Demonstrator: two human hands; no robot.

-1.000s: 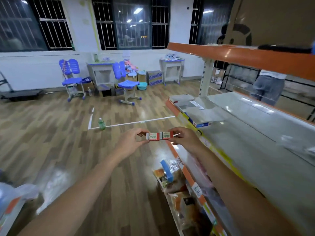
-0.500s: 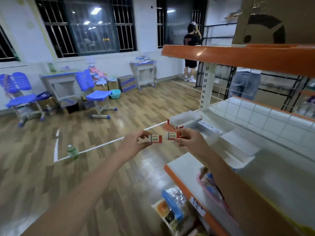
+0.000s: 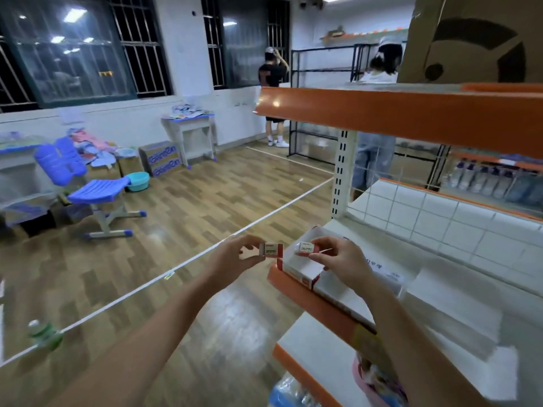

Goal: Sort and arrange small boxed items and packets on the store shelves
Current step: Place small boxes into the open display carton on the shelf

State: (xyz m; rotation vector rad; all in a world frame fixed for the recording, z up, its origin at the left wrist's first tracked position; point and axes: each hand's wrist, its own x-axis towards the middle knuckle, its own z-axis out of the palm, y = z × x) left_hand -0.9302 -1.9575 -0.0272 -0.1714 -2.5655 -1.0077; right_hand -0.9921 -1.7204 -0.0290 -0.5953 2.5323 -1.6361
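Since a second ago the two small boxes, then held end to end, have come apart, and both hands have travelled toward the shelf while the view swung right. Now the left hand (image 3: 235, 258) pinches one small red-and-white box (image 3: 271, 249) between thumb and fingertips, label facing the person, out over the wooden floor (image 3: 205, 201) just left of the shelf's corner. The right hand (image 3: 338, 261) pinches the other small box (image 3: 305, 248) the same way, holding it just above the open white tray (image 3: 299, 267) that sits at the near left corner of the middle shelf (image 3: 440, 289). Each box is held by its ends so the printed face stays readable — likely so the person can compare the two and keep matching items together. That the right box hangs over the tray suggests it is meant to go in there first, with the left one waiting its turn in open air. Flat white packets (image 3: 388, 279) lie beside the tray on the shelf, and snack bags (image 3: 379, 377) sit on the tier below, partly hidden by the right forearm. Beyond the shelf's orange edge (image 3: 411, 118) two people stand by a far black rack (image 3: 323, 98) — well apart from the work. A blue chair (image 3: 88, 186) and a green bottle (image 3: 45, 333) stand on the floor to the left.
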